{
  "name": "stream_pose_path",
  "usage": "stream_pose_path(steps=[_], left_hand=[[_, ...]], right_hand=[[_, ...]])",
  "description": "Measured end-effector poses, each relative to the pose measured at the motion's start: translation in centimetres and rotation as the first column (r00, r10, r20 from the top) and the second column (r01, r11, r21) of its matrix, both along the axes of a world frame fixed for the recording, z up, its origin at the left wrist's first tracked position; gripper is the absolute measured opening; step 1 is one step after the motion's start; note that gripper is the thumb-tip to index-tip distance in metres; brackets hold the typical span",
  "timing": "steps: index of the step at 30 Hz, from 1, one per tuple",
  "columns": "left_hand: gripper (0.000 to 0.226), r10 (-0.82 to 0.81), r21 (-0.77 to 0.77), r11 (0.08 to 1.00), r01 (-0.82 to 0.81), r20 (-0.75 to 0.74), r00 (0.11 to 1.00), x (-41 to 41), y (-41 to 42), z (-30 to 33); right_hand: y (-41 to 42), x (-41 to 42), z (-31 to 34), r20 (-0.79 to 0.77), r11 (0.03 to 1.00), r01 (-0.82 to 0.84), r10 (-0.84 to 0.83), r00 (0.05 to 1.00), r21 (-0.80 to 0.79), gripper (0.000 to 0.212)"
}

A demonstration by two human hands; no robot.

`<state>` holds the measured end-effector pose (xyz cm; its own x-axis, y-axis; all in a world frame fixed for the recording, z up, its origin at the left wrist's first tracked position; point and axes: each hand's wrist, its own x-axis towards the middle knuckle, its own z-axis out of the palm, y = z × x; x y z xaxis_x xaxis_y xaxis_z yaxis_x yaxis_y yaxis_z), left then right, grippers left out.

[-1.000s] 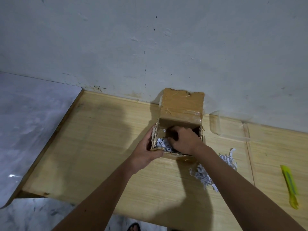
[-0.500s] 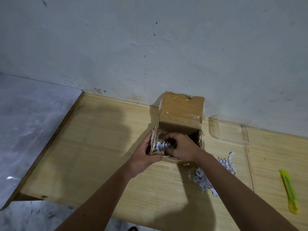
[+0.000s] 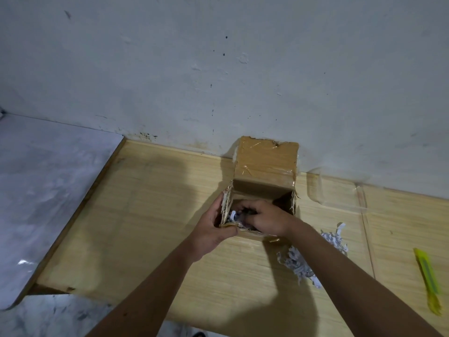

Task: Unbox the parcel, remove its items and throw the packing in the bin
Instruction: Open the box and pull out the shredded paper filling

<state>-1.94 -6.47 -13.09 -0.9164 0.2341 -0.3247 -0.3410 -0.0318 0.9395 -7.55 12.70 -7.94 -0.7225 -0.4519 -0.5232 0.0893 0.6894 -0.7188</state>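
Note:
A small brown cardboard box (image 3: 264,164) stands on the wooden table (image 3: 150,215) against the wall, its taped lid flap folded up and back. My left hand (image 3: 213,229) grips the box's near left corner. My right hand (image 3: 264,218) is inside the box, fingers closed around white shredded paper (image 3: 232,216) that fills the left part of it. What lies under the hand is hidden. A loose pile of shredded paper (image 3: 306,263) lies on the table to the right of the box, beside my right forearm.
A yellow utility knife (image 3: 428,280) lies near the table's right edge. A strip of clear tape (image 3: 337,190) lies by the wall, right of the box. The table's left edge borders a marbled grey floor (image 3: 43,190). No bin is in view.
My right hand has shifted slightly inside the box, digging among the shredded paper. My left hand keeps its hold on the box corner.

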Motion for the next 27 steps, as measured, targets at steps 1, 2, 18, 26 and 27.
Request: stream_pose_path(steps=[1, 2, 18, 26, 27], left_hand=[[0.103, -0.002, -0.005, 1.0, 0.002, -0.004, 1.0, 0.0, 0.0, 0.0], [0.104, 0.0, -0.002, 1.0, 0.0, -0.003, 1.0, -0.1, 0.0, 0.1], [0.105, 0.007, 0.033, 0.999, -0.007, 0.001, 1.0, 0.0, 0.0, -0.3], [0.098, 0.005, 0.017, 1.0, -0.005, -0.04, 0.999, 0.7, -0.4, -0.1], [0.097, -0.001, 0.012, 1.0, 0.001, -0.048, 0.999, 0.6, -0.6, 0.0]], right_hand=[[0.3, 0.0, 0.1, 0.004, 0.998, 0.04, -0.04, 0.999, -0.041, 0.032], [0.6, -0.1, 0.3, -0.011, 0.996, 0.059, -0.06, 0.998, -0.068, 0.034], [0.0, -1.2, -0.2, 0.001, 0.994, -0.101, 0.101, 0.995, 0.05, 0.058], [-0.4, -1.3, -0.4, 0.115, 0.99, -0.081, 0.094, 0.989, -0.112, 0.039], [-0.6, -1.4, -0.5, 0.123, 0.988, -0.078, 0.095, 0.988, -0.131, 0.039]])
